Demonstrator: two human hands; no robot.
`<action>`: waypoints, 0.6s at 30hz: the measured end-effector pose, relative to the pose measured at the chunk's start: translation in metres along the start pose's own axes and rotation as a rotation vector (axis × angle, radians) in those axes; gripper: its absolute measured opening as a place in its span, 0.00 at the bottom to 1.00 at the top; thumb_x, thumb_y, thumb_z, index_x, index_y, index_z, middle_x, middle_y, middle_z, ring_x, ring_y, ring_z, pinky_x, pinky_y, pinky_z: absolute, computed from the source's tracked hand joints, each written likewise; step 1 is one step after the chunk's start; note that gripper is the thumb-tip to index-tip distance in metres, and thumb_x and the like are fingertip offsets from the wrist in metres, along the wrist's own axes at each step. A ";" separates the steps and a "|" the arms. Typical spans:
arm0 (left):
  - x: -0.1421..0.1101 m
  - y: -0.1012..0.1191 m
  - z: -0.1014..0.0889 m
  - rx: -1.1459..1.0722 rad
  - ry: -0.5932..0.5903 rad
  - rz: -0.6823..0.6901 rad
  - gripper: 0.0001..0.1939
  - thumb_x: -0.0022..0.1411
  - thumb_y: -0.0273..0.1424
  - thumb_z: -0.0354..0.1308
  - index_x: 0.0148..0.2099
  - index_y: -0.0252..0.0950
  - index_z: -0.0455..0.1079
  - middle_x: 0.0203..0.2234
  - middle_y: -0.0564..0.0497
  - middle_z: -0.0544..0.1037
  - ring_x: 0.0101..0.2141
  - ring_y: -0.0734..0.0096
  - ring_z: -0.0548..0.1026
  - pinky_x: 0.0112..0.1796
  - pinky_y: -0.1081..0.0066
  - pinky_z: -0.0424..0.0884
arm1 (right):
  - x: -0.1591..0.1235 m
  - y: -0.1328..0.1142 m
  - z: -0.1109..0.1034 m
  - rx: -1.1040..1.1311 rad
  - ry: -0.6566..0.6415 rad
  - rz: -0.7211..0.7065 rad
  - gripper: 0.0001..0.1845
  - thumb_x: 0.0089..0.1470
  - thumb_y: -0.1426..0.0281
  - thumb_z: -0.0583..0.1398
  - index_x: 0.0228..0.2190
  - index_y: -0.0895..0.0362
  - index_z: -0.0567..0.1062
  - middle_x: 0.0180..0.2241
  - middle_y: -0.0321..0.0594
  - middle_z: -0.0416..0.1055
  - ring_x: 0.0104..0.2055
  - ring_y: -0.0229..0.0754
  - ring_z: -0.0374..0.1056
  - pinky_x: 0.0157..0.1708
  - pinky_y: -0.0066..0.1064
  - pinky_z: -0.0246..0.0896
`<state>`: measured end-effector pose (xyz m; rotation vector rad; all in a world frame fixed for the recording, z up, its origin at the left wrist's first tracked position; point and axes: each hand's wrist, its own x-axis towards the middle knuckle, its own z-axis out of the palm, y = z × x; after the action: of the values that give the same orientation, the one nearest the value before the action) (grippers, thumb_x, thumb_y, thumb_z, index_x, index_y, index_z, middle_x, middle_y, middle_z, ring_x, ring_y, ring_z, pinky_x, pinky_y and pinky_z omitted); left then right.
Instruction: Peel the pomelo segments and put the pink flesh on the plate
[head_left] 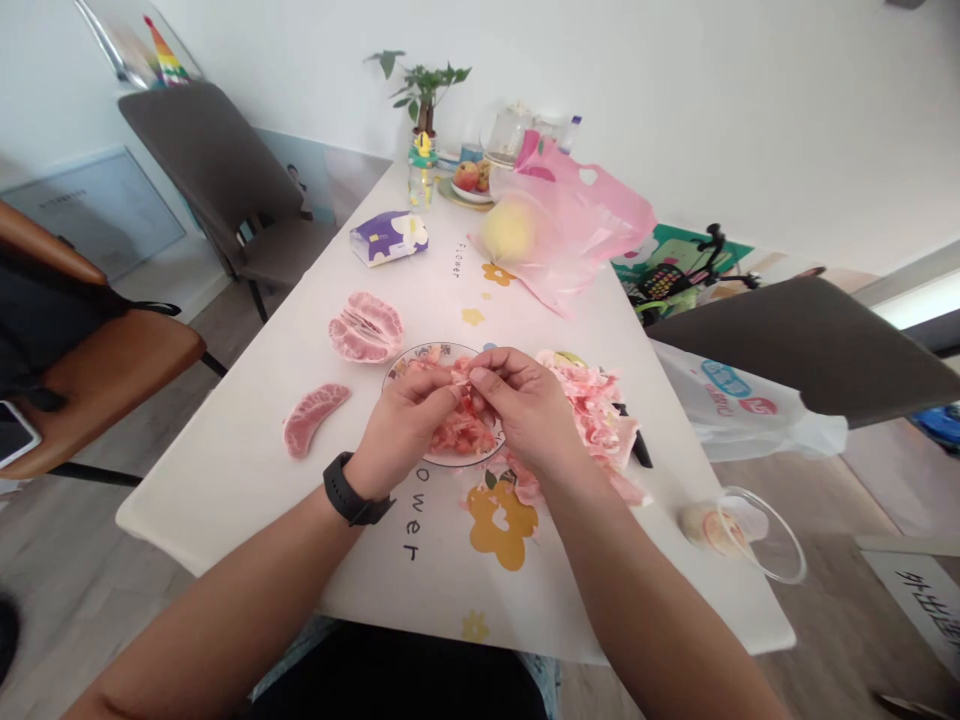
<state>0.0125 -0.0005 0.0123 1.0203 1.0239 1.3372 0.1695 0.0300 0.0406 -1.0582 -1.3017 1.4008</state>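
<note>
My left hand [405,420], with a black band on its wrist, and my right hand [529,405] meet over a plate [450,463]. Fingertips of both are pinched round a small piece of pink pomelo flesh [463,392], mostly hidden by the fingers. Loose pomelo pulp [459,438] lies on the plate below them. To the left sit a peeled chunk of pomelo [366,328] and, nearer me, a single pomelo segment [315,418]. Pale pink peel scraps [600,400] are heaped beside my right hand, with a black handle [641,448] sticking out at their edge.
A pink plastic bag [577,215] with a yellow round fruit [506,228] lies farther back, near a purple tissue pack [386,238]. Fruit on a plate, a jar and a potted plant [427,90] stand behind. A clear plastic cup [739,530] is at the right edge.
</note>
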 end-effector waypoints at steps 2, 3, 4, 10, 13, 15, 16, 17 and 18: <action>0.000 -0.001 0.000 -0.041 -0.007 -0.020 0.06 0.64 0.35 0.69 0.36 0.39 0.83 0.29 0.51 0.82 0.30 0.70 0.76 0.33 0.71 0.71 | -0.001 -0.002 0.001 -0.020 0.010 0.000 0.09 0.56 0.62 0.69 0.34 0.54 0.78 0.21 0.29 0.70 0.20 0.33 0.61 0.21 0.28 0.55; 0.000 -0.001 0.000 -0.044 -0.011 -0.026 0.07 0.64 0.37 0.69 0.36 0.39 0.83 0.29 0.51 0.82 0.29 0.70 0.75 0.32 0.71 0.70 | -0.001 -0.003 0.001 -0.027 0.015 -0.002 0.10 0.56 0.62 0.70 0.34 0.54 0.78 0.21 0.29 0.70 0.20 0.33 0.61 0.21 0.28 0.55; 0.000 -0.001 0.000 -0.041 -0.016 -0.026 0.08 0.63 0.38 0.70 0.35 0.39 0.83 0.28 0.51 0.82 0.28 0.71 0.74 0.32 0.71 0.70 | -0.002 -0.003 0.001 -0.033 0.016 -0.002 0.10 0.55 0.62 0.70 0.34 0.54 0.78 0.21 0.29 0.71 0.20 0.33 0.61 0.21 0.28 0.55; 0.001 0.000 0.000 -0.141 -0.026 -0.078 0.10 0.62 0.38 0.71 0.33 0.37 0.81 0.27 0.53 0.79 0.28 0.74 0.74 0.33 0.72 0.70 | -0.005 -0.005 0.001 -0.089 0.028 -0.023 0.07 0.57 0.63 0.67 0.34 0.52 0.78 0.21 0.29 0.70 0.20 0.34 0.60 0.22 0.30 0.55; 0.003 0.002 0.001 -0.313 0.004 -0.165 0.08 0.58 0.34 0.72 0.32 0.36 0.78 0.24 0.54 0.76 0.25 0.78 0.70 0.29 0.75 0.68 | -0.008 -0.003 0.003 -0.160 0.075 -0.050 0.05 0.58 0.64 0.67 0.34 0.52 0.78 0.23 0.30 0.71 0.23 0.36 0.62 0.25 0.31 0.57; 0.004 0.004 0.003 -0.417 0.017 -0.220 0.08 0.55 0.32 0.72 0.31 0.35 0.77 0.22 0.55 0.74 0.23 0.79 0.68 0.27 0.76 0.66 | -0.012 -0.001 0.006 -0.197 0.095 -0.083 0.04 0.58 0.65 0.66 0.35 0.51 0.79 0.24 0.31 0.71 0.25 0.37 0.64 0.27 0.32 0.60; 0.004 0.006 0.003 -0.449 0.024 -0.240 0.08 0.54 0.32 0.72 0.31 0.35 0.76 0.22 0.56 0.72 0.23 0.79 0.67 0.26 0.76 0.65 | -0.013 0.000 0.007 -0.205 0.103 -0.100 0.04 0.58 0.65 0.66 0.35 0.51 0.79 0.25 0.32 0.71 0.26 0.38 0.65 0.28 0.33 0.61; 0.004 0.007 0.004 -0.467 0.033 -0.255 0.09 0.53 0.32 0.72 0.30 0.35 0.75 0.21 0.56 0.72 0.22 0.79 0.67 0.25 0.76 0.65 | -0.014 0.002 0.009 -0.207 0.110 -0.114 0.04 0.58 0.64 0.66 0.35 0.51 0.78 0.25 0.32 0.71 0.27 0.38 0.66 0.29 0.33 0.62; 0.004 0.008 0.005 -0.475 0.043 -0.265 0.10 0.53 0.32 0.71 0.29 0.35 0.73 0.21 0.56 0.71 0.22 0.79 0.66 0.24 0.76 0.64 | -0.015 0.003 0.010 -0.205 0.115 -0.122 0.04 0.59 0.64 0.66 0.35 0.51 0.78 0.26 0.32 0.72 0.28 0.39 0.67 0.30 0.34 0.62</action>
<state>0.0149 0.0034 0.0208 0.4836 0.7859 1.2995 0.1629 0.0132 0.0386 -1.1573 -1.4222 1.1172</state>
